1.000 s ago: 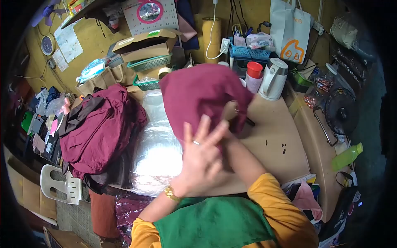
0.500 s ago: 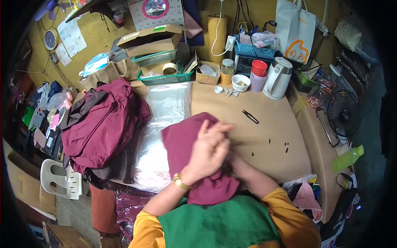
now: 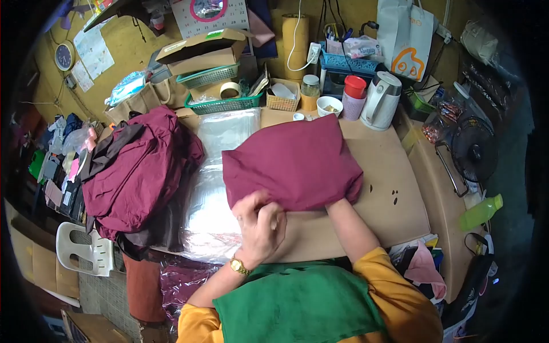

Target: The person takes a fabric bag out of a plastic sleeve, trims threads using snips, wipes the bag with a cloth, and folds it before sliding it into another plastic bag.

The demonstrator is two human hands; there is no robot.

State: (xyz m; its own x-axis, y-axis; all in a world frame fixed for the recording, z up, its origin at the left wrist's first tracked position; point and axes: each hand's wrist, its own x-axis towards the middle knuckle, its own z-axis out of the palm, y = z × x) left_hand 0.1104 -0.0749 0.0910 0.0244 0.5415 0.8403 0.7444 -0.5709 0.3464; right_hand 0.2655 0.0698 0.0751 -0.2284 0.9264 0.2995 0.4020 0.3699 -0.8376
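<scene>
A maroon fabric piece point(image 3: 291, 163), hollow like a bag or cover, lies spread on the brown tabletop in front of me. My left hand point(image 3: 260, 223), with a gold watch at the wrist, is at its near left edge, fingers curled and closed on the fabric. My right hand is inside the fabric, hidden from the wrist on; only the right forearm point(image 3: 355, 231) shows, entering at the near right edge. To the left lies a heaped pile of maroon cloth point(image 3: 140, 171) with dark straps. Clear plastic sheets point(image 3: 214, 188) lie between pile and fabric piece.
Along the back stand green baskets point(image 3: 223, 104), a jar point(image 3: 310, 91), a white bowl point(image 3: 330, 106), a red-lidded cup point(image 3: 354, 97) and a kettle point(image 3: 382, 103). Small dark bits point(image 3: 394, 197) lie at right. A fan point(image 3: 473, 148) and a green bottle point(image 3: 481, 211) are farther right.
The maroon fabric piece has gone from bunched near my body to spread farther out, covering the thread snips. My left hand moved down and left; my right forearm now reaches into the fabric.
</scene>
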